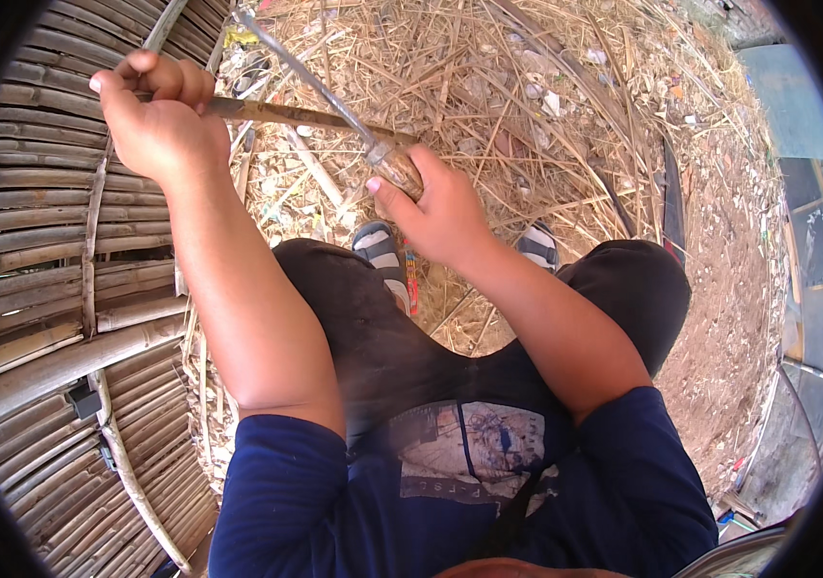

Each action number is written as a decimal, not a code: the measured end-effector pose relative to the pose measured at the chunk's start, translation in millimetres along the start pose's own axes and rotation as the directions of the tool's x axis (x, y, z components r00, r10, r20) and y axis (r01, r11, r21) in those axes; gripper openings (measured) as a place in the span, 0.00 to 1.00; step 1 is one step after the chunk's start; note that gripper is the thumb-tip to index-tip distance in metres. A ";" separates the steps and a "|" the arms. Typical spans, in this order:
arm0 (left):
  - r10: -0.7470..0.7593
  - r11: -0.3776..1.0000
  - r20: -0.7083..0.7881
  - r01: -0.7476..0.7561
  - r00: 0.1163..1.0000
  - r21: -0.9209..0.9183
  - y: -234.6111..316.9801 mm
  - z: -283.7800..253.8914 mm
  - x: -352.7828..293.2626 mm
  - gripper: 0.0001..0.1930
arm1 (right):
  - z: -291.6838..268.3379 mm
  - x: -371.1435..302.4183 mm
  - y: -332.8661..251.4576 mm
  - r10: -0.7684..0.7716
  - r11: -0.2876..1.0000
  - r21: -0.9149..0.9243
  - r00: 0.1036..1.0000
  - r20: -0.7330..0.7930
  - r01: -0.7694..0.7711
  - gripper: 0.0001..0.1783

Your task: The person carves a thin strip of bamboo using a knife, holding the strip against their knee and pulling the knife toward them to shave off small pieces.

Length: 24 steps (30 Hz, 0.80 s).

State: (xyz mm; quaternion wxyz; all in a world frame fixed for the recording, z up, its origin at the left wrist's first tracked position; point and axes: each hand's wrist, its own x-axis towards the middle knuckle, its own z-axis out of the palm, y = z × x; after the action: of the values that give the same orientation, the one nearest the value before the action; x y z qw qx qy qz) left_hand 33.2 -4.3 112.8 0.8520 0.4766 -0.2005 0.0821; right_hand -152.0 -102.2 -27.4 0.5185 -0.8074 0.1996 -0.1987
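Observation:
My left hand (166, 116), raised at the upper left beside the bamboo wall, is closed round one end of a brown bamboo strip (286, 114). The strip runs right, crossing the tool close to where its blade meets its handle. My right hand (440, 207) grips the worn wooden handle (398, 171) of a knife-like tool. Its long, narrow metal blade (305, 72) slants up and left, across the strip, to the top edge of the view. Whether the blade touches the strip I cannot tell.
A slatted bamboo wall (36, 212) stands close on my left. Straw and split bamboo pieces (527, 125) litter the ground before my sandalled feet (379, 252). Bare brown soil (724, 289) lies to the right, with grey panels (811, 212) beyond it.

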 end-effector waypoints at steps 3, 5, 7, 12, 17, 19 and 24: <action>0.003 1.000 0.019 -0.003 1.000 0.020 0.7 5.0 0.6 0.21 | 8.2 -7.5 11.0 0.015 0.999 -0.046 1.000 0.019 -0.014 0.21; 0.020 0.998 -0.010 -0.020 1.000 0.066 -0.5 7.7 1.7 0.22 | 11.4 -2.3 23.9 0.094 0.980 -0.184 0.988 0.123 -0.070 0.22; 0.030 0.997 -0.097 -0.023 0.995 0.075 -1.9 -5.1 6.9 0.22 | 10.5 3.2 26.6 0.034 0.986 -0.168 0.991 0.127 -0.012 0.22; 0.033 0.999 -0.035 -0.032 0.999 0.021 -4.5 -21.5 16.1 0.22 | -12.3 7.5 -16.1 -0.006 1.000 -0.006 0.996 0.094 0.006 0.22; 0.007 1.000 0.000 -0.007 1.000 0.018 -0.9 -1.1 6.2 0.21 | -0.4 -2.0 -4.2 -0.088 0.995 0.032 0.994 -0.070 0.091 0.23; -0.005 1.000 -0.043 0.006 0.999 0.020 -1.3 -7.1 11.4 0.21 | 12.0 -5.3 26.5 0.053 0.990 -0.134 0.995 0.079 -0.042 0.22; -0.003 1.000 -0.030 0.004 1.000 0.019 -3.5 -25.0 18.8 0.21 | 0.1 7.9 10.6 0.110 0.980 -0.184 0.981 0.158 -0.080 0.21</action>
State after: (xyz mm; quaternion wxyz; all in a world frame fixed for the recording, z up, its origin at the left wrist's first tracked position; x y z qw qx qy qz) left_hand 58.0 14.0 106.3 0.8505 0.4836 -0.1862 0.0895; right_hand -146.5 -110.4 -36.3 0.4685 -0.8535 0.2109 -0.0868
